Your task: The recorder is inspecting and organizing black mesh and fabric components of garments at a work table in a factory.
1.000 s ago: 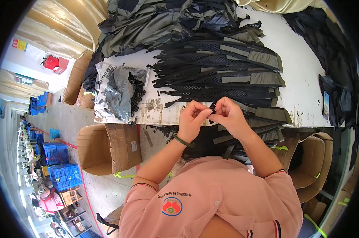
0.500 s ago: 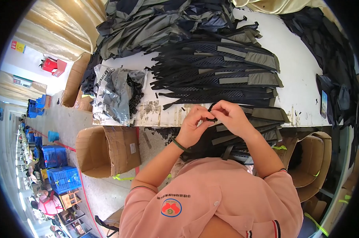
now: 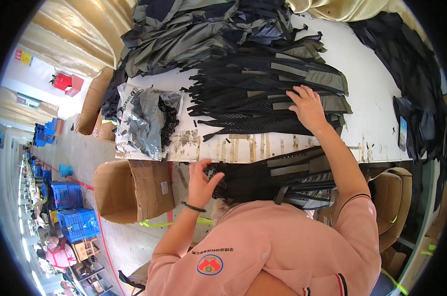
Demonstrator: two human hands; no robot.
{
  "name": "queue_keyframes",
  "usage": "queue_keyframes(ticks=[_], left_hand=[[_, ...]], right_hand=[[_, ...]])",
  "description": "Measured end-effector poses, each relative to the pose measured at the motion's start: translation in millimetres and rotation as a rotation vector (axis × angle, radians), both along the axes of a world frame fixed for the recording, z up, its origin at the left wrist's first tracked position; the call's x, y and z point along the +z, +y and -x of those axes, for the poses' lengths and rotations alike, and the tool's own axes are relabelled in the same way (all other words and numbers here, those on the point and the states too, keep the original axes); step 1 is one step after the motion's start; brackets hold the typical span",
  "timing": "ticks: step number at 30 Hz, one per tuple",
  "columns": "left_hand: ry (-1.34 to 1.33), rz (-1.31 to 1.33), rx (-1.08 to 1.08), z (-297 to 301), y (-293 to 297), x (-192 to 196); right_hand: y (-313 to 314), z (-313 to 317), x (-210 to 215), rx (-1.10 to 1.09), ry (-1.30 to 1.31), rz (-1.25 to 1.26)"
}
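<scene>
Over the middle of the white bench (image 3: 371, 84), toward its near edge, the right hand (image 3: 308, 109) is held with fingers loosely spread and nothing pinched; whether the black-and-olive straps (image 3: 268, 81) beneath are touched cannot be told. These straps are fanned side by side across the bench's middle. Just off the near edge, the left hand (image 3: 200, 183) is held empty, thumb and fingers parted, beside loose dark pieces (image 3: 255, 180). At the near left corner, a clear plastic bag (image 3: 143, 121) is placed; along the far edge, garments (image 3: 208, 32) are heaped.

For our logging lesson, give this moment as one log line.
left hand: open, by table; right hand: open, at straps; bag: on table
</scene>
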State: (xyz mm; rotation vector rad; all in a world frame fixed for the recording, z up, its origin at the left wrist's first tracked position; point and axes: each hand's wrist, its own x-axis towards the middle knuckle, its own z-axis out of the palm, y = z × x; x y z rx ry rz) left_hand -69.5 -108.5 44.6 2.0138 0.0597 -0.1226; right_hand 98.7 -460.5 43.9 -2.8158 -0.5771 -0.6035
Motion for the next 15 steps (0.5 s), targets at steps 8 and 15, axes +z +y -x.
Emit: queue_keyframes(ticks=[8, 15], left_hand=[[-0.671, -0.396, -0.256, -115, -45, 15], [-0.823, -0.489, -0.419, -169, -59, -6]], right_hand=[[5, 3, 3, 0.010, -0.015, -0.024], [-3, 41, 59, 0.188, -0.086, -0.084]])
